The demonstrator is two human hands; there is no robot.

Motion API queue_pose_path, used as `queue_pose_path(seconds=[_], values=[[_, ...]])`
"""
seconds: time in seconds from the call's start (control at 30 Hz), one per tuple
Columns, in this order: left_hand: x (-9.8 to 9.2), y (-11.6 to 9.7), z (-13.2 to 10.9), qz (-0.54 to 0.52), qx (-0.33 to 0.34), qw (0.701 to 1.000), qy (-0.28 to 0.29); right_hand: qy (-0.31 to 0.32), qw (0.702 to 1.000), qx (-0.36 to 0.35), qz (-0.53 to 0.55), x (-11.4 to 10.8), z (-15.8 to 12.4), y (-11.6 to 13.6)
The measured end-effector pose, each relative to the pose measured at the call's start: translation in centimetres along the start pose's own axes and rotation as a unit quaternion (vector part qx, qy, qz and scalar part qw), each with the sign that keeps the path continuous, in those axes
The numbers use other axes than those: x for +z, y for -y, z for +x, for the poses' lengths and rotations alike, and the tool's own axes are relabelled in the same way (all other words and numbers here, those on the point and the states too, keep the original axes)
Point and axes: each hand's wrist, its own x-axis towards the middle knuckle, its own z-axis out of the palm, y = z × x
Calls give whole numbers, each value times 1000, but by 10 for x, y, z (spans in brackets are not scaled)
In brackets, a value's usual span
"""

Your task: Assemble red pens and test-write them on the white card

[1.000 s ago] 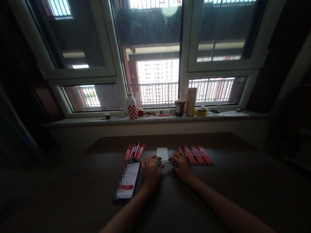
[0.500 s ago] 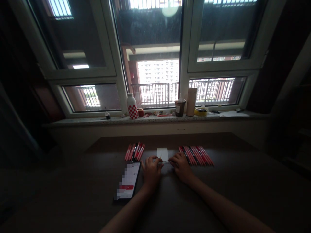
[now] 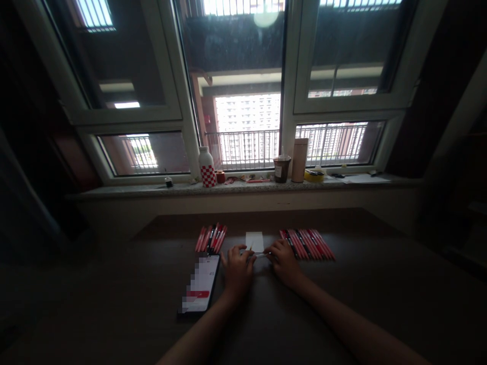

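Observation:
Both hands meet over the middle of the dark table, just in front of a small white square (image 3: pixel 254 239) that looks like paper. My left hand (image 3: pixel 238 268) is closed, fingertips pinching one end of a slim, pale pen-like tube (image 3: pixel 261 255). On the other end, the fingers of my right hand (image 3: pixel 284 262) are closed too. The tube lies roughly level between them; its ends are hidden by the fingers. A thin light sliver by my left fingertips, over the white square, is too small to name.
Red and black pens (image 3: pixel 210 238) lie in a row at left, and a longer row of pens (image 3: pixel 307 244) at right, close to my right hand. A phone (image 3: pixel 201 289) lies left of my left forearm. Bottles and a cup (image 3: pixel 282 169) stand on the windowsill (image 3: pixel 243 189).
My left fingertips have shifted very slightly, and a thin sliver by them shows more clearly over the white square. Both hands otherwise stay in place.

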Motion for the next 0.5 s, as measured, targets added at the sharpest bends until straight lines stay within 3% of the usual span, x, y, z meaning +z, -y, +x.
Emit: queue_pose_path(seconds=[0.5], values=[[-2,-2,0,-15,-5,1000,9,0,1000,1,-1,1,0,-1]])
